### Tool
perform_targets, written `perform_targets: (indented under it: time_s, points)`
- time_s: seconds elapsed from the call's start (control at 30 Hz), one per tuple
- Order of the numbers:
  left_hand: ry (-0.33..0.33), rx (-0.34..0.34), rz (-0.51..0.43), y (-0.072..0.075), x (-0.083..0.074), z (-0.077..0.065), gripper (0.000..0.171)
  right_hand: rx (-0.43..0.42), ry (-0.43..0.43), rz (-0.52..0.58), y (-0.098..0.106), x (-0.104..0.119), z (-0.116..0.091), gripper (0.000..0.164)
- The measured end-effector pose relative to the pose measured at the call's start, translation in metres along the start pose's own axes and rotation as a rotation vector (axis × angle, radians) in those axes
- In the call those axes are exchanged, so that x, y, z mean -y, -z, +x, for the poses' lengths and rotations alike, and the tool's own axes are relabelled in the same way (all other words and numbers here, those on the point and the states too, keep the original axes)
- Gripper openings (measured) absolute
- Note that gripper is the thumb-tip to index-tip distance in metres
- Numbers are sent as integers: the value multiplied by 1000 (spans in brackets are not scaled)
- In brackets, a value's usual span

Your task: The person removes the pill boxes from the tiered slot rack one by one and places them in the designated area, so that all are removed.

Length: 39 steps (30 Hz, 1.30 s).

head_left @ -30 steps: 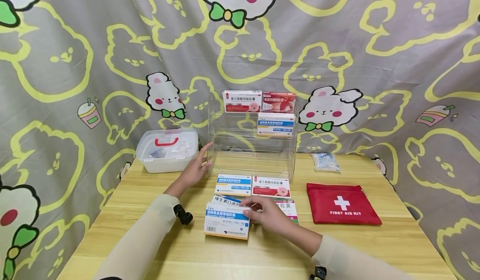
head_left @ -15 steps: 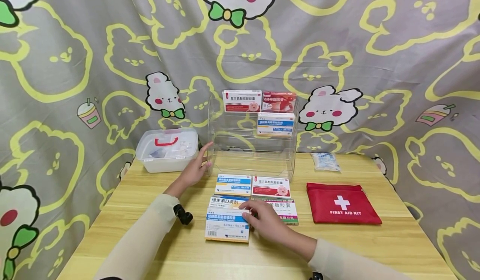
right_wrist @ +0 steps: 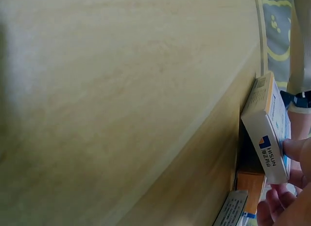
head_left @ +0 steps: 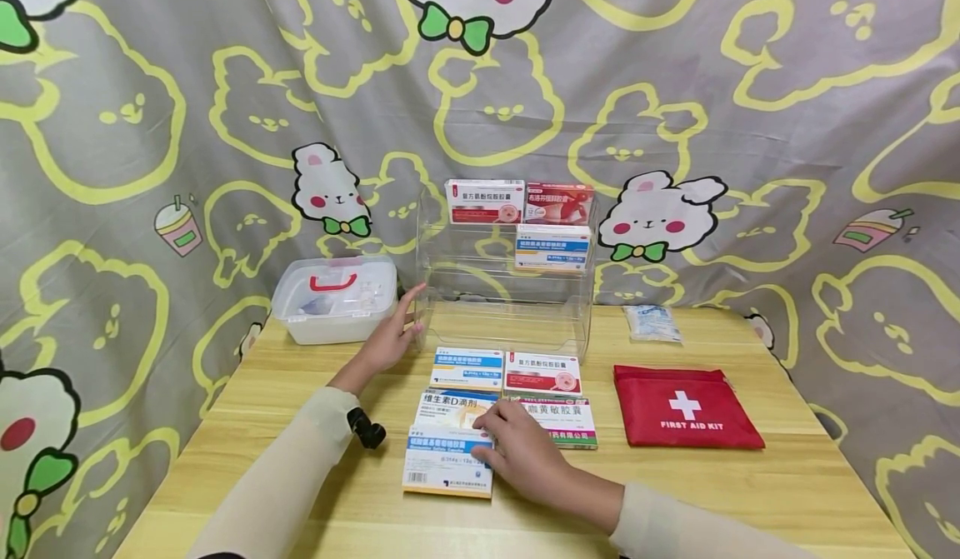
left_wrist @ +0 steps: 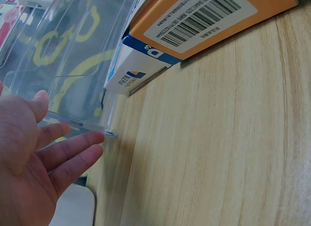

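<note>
My right hand [head_left: 528,451] grips the right edge of a white-and-blue medicine box [head_left: 446,471] near the front of the table. In the right wrist view, the thumb lies on the box's printed face and the box is tilted. Just behind it is a vitamin D drops box [head_left: 450,409], partly covered. Farther back rest another blue-and-white box [head_left: 467,369] and a red-and-white box [head_left: 543,373]; a green-and-pink-edged box [head_left: 573,421] is partly behind my right hand. With fingers extended, my left hand [head_left: 388,338] touches the left side of the clear tiered rack [head_left: 506,344].
On the rack's upper tiers stand a white-and-red box [head_left: 485,202], a red box [head_left: 558,205] and a blue-and-white box [head_left: 552,248]. A lidded plastic case [head_left: 337,326] is at left. A red first aid pouch [head_left: 686,409] and a clear packet [head_left: 652,324] lie at right.
My right hand and the medicine box have shifted slightly toward me and left. More of the vitamin D and green-edged boxes shows. My left hand stays in place.
</note>
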<state>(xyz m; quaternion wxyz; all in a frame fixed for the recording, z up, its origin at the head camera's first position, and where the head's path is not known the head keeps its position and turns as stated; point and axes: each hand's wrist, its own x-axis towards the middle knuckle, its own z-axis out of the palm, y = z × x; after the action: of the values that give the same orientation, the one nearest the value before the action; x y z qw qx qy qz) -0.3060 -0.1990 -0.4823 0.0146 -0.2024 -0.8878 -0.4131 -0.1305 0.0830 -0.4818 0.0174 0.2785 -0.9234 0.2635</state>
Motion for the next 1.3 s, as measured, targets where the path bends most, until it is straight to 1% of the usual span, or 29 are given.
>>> perform_targets:
  time_s: [0.1,0.17,0.33,0.67,0.73,0.8,0.9,0.97,1.1,1.3]
  points:
    - [5,0,4,0,0,0,79,-6,30,-58,-2,4,0,29]
    - [9,0,8,0,0,0,79,3,38,-69,-3,5,0,29]
    - [18,-5,21,0,0,0,77,44,27,-49,-3,6,0,28]
    - [23,-7,32,-1,-1,0,77,83,28,-17,-2,2,-5,24]
    - [23,-9,32,-1,-1,0,77,85,32,-14,-2,1,-6,29]
    - [23,-8,31,-1,-1,0,77,84,38,-17,-3,1,-6,38]
    - [18,-7,28,-1,-1,0,77,90,50,-65,-5,0,-5,52]
    - [15,-6,28,-1,-1,-1,78,98,59,-107,-6,-1,-5,56]
    - [14,0,20,0,-2,0,78,102,85,-169,-6,-3,-4,56]
    - [6,2,13,1,-2,0,78,98,120,-194,-4,-7,1,52]
